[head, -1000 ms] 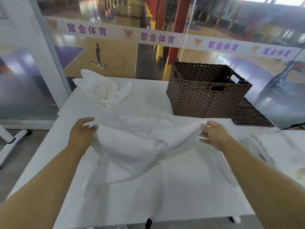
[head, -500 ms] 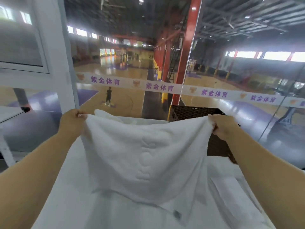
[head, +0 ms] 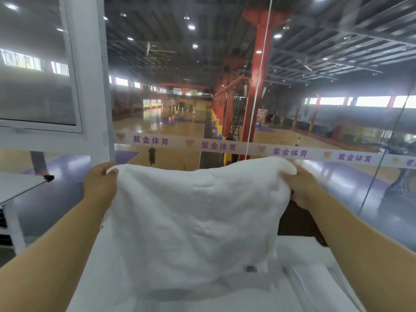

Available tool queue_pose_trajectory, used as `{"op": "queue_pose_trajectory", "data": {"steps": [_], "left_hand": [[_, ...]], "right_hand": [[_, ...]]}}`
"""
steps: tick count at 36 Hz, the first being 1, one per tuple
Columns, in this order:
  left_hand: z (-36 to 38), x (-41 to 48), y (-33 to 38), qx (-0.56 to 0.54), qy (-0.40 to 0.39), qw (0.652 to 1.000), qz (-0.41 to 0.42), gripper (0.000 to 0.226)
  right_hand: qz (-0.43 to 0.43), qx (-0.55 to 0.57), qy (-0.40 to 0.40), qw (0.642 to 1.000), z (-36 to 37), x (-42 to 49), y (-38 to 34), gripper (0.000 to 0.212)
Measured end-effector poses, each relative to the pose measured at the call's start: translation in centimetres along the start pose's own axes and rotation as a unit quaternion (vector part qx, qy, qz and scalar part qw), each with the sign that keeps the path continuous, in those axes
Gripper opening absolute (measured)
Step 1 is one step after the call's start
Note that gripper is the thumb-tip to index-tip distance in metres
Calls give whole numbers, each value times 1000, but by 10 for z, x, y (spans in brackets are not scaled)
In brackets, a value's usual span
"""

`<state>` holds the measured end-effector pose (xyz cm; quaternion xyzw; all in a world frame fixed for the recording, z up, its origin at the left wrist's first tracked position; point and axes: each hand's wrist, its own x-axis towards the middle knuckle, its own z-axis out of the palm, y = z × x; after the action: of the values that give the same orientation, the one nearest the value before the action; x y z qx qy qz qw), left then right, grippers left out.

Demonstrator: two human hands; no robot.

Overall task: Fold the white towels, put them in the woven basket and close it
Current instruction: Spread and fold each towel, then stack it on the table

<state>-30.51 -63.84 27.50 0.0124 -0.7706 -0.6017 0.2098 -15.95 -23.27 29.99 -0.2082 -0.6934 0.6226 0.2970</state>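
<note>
We see one glass wall (head: 315, 122) ahead, with one white banner strip (head: 225, 147) of purple characters across it and a sports hall beyond. Below it lies one white tabletop (head: 101, 278), mostly covered from our view.

We count one towel (head: 193, 221) held up in the air over the tabletop, spread wide and hanging down, with a small grey tag (head: 251, 269) near its lower right corner. It blocks most of what lies behind it. To its right we make out one more pale, folded cloth (head: 319, 280) lying on the tabletop, too blurred to say more.

One dark woven basket (head: 297, 221) shows only as a sliver between the towel's right edge and our right forearm; we cannot tell what is in it.

We have two hands raised. The left hand (head: 99, 185) has its fingers (head: 111, 171) curled closed over the towel's upper left corner. The right hand (head: 301, 188) has its fingers (head: 286, 175) pinched tight on the upper right corner, bunching the cloth there. The top edge sags a little between them.

One small figure (head: 152, 155) stands far off on the court.
</note>
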Motion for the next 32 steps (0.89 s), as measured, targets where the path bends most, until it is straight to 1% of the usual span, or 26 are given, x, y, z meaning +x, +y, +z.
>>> {"op": "queue_pose_trajectory", "data": {"steps": [2, 3, 6, 8, 10, 11, 12, 14, 15, 17, 18, 20, 22, 23, 25, 26, 28, 30, 32], "left_hand": [[1, -6, -3, 1, -8, 1000, -5, 31], [2, -9, -5, -7, -9, 1000, -6, 30], [2, -15, -11, -15, -11, 1000, -7, 30], [1, -15, -14, -20, -9, 1000, -16, 31], [0, -13, -12, -27, -2, 999, -33, 31], [0, -11, -11, -37, -1, 999, -38, 32], [-1, -8, -10, -39, -6, 998, -38, 33], [-4, -5, -7, -7, -24, 999, -32, 36], [-6, -4, -6, 17, -31, 999, -27, 38], [-9, -4, -4, 56, -35, 998, -17, 44], [-10, -6, -3, 69, -34, 997, -11, 45], [-11, -12, -4, 100, -33, 994, 14, 42], [-11, -20, -7, 137, -33, 989, 53, 32], [-11, -23, -9, 149, -29, 986, 66, 27], [-12, -31, -9, 154, -14, 986, 65, 22], [-13, -34, -10, 157, -3, 986, 58, 24], [-17, -42, -11, 179, 7, 982, 61, 28], [-21, -51, -13, 165, -8, 983, 84, 24], [-23, -61, -14, 124, -37, 988, 89, 16]], "right_hand": [[42, -106, 19, 993, 1, 0, 16, 41], [47, -138, 40, 989, 1, 0, 20, 44], [6, -186, 97, 978, 2, -1, 17, 49], [-33, -238, 105, 965, 0, 0, 7, 46], [-43, -256, 84, 962, -4, 3, -3, 30], [-29, -245, 64, 967, -7, 5, -9, 21], [-7, -228, 35, 973, -11, 5, -15, 16], [35, -203, -31, 978, -18, 0, -25, 13], [43, -205, -63, 976, -21, -2, -28, 13], [22, -234, -107, 966, -25, -11, -33, 19], [-1, -258, -108, 960, -26, -14, -33, 21], [-48, -305, -75, 948, -27, -19, -29, 20], [-86, -333, -28, 939, -28, -25, -26, 18], [-104, -357, -7, 928, -28, -28, -25, 17], [-140, -401, 18, 905, -31, -37, -24, 11], [-151, -398, 24, 904, -34, -42, -22, 10], [-152, -351, 22, 924, -42, -48, -16, 14], [-132, -285, 26, 949, -51, -51, -5, 17], [-113, -245, 38, 962, -57, -58, 3, 15]]}}
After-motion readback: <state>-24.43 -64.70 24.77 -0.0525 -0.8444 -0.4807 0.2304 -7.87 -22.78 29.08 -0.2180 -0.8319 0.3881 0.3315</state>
